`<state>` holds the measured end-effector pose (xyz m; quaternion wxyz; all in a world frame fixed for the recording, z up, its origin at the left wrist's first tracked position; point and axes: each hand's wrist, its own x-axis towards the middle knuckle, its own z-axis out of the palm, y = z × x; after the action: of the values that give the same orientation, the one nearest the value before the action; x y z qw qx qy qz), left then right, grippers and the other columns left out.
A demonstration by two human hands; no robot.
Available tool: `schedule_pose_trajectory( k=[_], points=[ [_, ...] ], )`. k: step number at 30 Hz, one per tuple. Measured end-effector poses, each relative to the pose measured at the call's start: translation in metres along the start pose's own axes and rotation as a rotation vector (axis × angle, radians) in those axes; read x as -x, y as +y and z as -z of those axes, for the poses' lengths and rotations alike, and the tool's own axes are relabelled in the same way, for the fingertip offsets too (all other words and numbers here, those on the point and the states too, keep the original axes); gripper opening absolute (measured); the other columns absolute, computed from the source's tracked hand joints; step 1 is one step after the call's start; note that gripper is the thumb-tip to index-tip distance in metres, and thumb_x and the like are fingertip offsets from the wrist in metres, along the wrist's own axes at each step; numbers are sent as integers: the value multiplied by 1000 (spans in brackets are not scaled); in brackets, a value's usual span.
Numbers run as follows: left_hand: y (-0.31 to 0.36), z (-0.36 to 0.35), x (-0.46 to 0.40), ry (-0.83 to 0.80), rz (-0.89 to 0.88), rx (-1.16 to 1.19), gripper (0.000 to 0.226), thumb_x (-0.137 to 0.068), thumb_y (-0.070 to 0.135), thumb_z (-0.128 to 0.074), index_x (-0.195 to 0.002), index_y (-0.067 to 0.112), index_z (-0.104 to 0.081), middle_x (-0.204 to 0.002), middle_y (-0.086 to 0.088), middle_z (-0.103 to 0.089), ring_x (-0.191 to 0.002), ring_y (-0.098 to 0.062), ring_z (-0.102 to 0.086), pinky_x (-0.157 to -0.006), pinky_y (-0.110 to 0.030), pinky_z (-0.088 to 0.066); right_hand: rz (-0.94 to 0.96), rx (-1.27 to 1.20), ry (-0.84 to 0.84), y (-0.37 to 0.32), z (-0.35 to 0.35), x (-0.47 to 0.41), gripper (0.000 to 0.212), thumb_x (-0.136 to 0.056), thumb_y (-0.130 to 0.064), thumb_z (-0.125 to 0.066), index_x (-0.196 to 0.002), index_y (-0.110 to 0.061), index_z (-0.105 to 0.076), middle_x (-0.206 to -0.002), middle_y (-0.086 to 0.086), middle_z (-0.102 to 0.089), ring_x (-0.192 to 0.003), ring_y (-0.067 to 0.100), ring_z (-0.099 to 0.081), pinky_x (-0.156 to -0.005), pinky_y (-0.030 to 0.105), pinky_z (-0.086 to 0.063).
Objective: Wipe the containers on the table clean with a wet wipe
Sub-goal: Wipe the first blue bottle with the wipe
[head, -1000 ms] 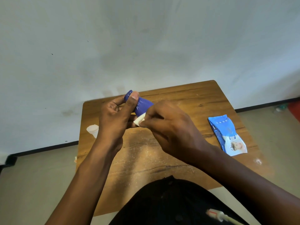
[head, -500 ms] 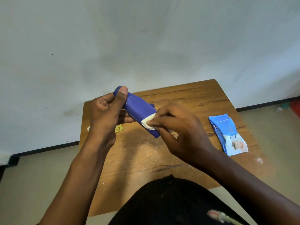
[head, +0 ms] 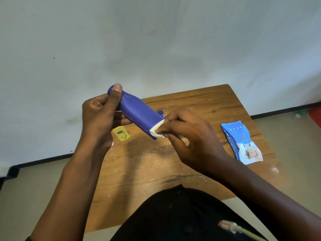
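Both hands up over the wooden table. My left hand grips the cap end of the blue bottle, thumb laid along its top, fingers curled round behind; the bottle slants down to the right, held clear of the tabletop. My right hand pinches a folded white wet wipe against the bottle's lower end, fingertips bunched on it. Small yellow container stands on the table just below my left hand, partly hidden by it. Blue wipes pack lies flat at the right side, well apart from both hands. Pale grit scattered across the wood.
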<state>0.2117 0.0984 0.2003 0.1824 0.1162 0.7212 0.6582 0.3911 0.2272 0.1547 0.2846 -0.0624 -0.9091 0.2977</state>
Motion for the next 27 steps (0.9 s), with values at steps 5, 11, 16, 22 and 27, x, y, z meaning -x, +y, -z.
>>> schedule_pose_trajectory(
  k=[5, 11, 16, 22, 27],
  points=[
    [0, -10, 9, -107, -28, -61, 37, -99, 41, -64, -104, 6, -75, -84, -9, -79, -65, -19, -75, -56, -25, -57, -48, -72, 35, -1, 4, -12, 21, -91, -5, -74, -109, -14, -79, -105, 2, -70, -99, 17, -65, -75, 28, -50],
    [-4, -19, 13, -246, -71, -80, 35, -101, 34, -61, -103, 3, -76, -86, -11, -79, -65, -19, -74, -54, -26, -57, -25, -69, 67, -5, 3, -35, 20, -91, -5, -77, -110, -11, -79, -104, 6, -69, -94, 19, -65, -73, 35, -54],
    [-2, 2, 0, -96, -60, -8, 40, -100, 41, -62, -104, 4, -76, -76, -5, -75, -59, -15, -67, -57, -27, -55, -45, -210, 37, 3, 0, -19, 18, -92, -3, -75, -107, -13, -80, -105, -1, -70, -100, 14, -65, -77, 35, -53],
    [-5, -1, 3, -171, -79, -33, 33, -101, 37, -60, -102, 8, -76, -77, -3, -76, -62, -15, -68, -55, -26, -55, -167, -334, -9, 6, 3, -14, 22, -93, -3, -75, -107, -19, -80, -104, -5, -72, -101, 15, -67, -78, 26, -53],
    [-8, -17, 8, -354, -105, -99, 35, -101, 34, -57, -109, 4, -73, -84, -7, -77, -70, -17, -71, -57, -27, -56, -186, -341, 18, 4, 11, -31, 20, -94, -6, -76, -108, -19, -80, -105, 0, -70, -99, 16, -66, -80, 29, -55]
  ],
)
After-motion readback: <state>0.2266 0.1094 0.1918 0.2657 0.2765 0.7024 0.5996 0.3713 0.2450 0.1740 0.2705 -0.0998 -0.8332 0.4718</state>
